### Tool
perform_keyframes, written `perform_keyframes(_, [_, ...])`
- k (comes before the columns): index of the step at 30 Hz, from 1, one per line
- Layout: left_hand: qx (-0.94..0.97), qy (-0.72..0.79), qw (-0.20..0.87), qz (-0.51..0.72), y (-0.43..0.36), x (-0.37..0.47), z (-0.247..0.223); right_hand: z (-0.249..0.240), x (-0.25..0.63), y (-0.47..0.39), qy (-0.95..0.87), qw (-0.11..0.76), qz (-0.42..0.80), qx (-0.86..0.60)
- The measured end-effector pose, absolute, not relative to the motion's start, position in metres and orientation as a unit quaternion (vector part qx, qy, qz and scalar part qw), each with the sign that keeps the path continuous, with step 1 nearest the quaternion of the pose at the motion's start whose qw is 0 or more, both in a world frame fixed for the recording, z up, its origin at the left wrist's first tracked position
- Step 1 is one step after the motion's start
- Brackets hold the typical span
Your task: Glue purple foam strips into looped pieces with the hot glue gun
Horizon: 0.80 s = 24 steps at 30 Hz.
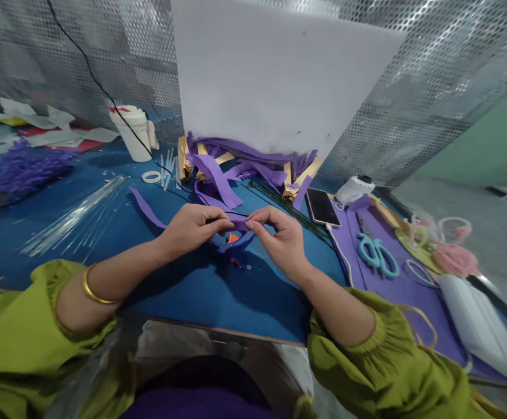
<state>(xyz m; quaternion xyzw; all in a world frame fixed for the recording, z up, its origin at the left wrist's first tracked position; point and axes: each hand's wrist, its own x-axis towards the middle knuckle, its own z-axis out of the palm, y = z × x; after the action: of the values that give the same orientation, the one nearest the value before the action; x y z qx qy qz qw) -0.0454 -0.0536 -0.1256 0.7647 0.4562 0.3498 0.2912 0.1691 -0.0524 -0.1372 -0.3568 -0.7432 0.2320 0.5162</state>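
1. Pinching a purple strip (239, 222), the left hand (188, 228) has thumb and forefinger closed together on it, with no gap showing.
2. The right hand (282, 235) nips the same strip just beside, thumb pressed to forefinger, so only a short stretch of it shows between the two sets of fingertips.
3. Right under those fingertips an orange piece (232, 238) peeks out; nearer the body, some bits (239, 263) too small to make out lie on the blue tabletop (236, 302).
4. Past the left wrist sticks out a loose purple end (146, 208); whether it joins the pinched strip is hidden.
5. Beyond the fingers, purple ribbons (218, 177) lie across tan paper wraps (292, 189) and purple sprigs, at the foot of a white board (275, 75).
6. To the left of the fingers, well apart, are clear thin strands (77, 218), a white ring (151, 177), a white cup (134, 134) and a purple flower bunch (27, 171).
7. To their right, beyond the knuckles, run dark green stems (288, 206), then a phone (322, 206) with a white cable (343, 250); farther right, blue-handled scissors (376, 253) rest on a purple sheet (373, 285).
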Motion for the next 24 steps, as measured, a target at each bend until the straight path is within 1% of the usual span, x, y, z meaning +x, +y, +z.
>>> perform_keyframes(5, [0.761, 0.475, 0.316, 0.309, -0.045, -0.055, -0.116, -0.135, 0.175, -0.046, -0.702, 0.533, 0.243, -0.405])
perform_keyframes(11, [0.75, 0.492, 0.343, 0.279, -0.037, -0.066, -0.109, -0.133, 0.182, -0.038, -0.678, 0.541, 0.257, -0.426])
perform_keyframes(16, [0.761, 0.482, 0.317, 0.297, -0.025, -0.081, -0.106, -0.134, 0.194, -0.02, -0.612, 0.597, 0.246, -0.456])
perform_keyframes(18, [0.762, 0.481, 0.312, 0.303, -0.02, -0.088, -0.106, -0.136, 0.197, -0.015, -0.608, 0.599, 0.25, -0.457])
perform_keyframes(21, [0.755, 0.501, 0.319, 0.278, -0.011, -0.099, -0.106, -0.138, 0.201, -0.01, -0.605, 0.592, 0.255, -0.468])
perform_keyframes(24, [0.752, 0.516, 0.321, 0.254, -0.003, -0.121, -0.103, -0.139, 0.207, -0.003, -0.565, 0.613, 0.261, -0.487])
